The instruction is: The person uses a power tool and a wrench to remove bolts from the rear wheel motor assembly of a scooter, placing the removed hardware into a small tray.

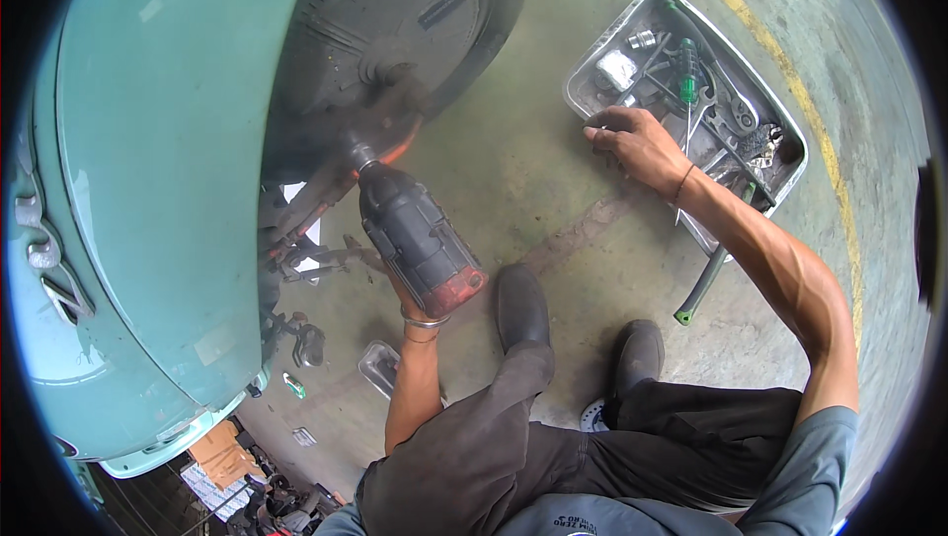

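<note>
Under my left hand (pixel 407 301), in the middle of the frame, sits a black cordless impact wrench (pixel 420 230) with a red rear end. The fingers on that side are mostly hidden behind its body, but they grip it from below. Its nose points to the upper left, toward the dark parts beside the wheel (pixel 395 23); I can't make out whether the tip touches anything there. My right hand (pixel 637 146) is at the near left edge of the metal tray (pixel 606 35) in the upper right, fingers curled toward the thumb; I cannot tell if something small is pinched between them. In the tray I see a green-handled screwdriver (pixel 688 72), a ratchet (pixel 741 114) and a white block (pixel 617 69) among other tools. A green-and-black handle (pixel 701 286) sticks out over its lower edge. A pale green vehicle panel (pixel 178 161) fills the left of the frame.
</note>
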The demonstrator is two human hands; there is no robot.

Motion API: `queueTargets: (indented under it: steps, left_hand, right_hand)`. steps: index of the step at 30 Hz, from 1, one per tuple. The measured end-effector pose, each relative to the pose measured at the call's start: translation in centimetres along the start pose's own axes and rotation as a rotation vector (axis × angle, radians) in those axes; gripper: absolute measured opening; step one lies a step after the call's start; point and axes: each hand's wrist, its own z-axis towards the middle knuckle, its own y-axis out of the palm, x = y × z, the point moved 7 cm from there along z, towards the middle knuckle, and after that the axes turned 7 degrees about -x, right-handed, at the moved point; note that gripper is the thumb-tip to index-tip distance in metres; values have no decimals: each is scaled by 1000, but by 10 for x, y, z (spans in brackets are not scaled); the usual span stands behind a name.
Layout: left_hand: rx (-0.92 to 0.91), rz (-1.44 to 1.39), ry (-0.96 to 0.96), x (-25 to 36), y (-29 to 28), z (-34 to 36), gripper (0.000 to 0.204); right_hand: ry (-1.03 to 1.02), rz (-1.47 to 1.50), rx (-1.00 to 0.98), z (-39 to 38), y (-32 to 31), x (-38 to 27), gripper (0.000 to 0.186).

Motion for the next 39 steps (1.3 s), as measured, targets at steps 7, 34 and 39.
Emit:
queueTargets:
  steps: [7,34,39]
  left_hand:
    - [46,635,236,23,10,7,56]
    - [1,284,12,7,-1,-7,65]
    - [141,926,59,15,7,2,80]
  right_hand:
    - [-21,34,83,2,-47,10,34]
    - [96,-201,250,14,-161,89,43]
    - [0,-144,304,1,-181,77,36]
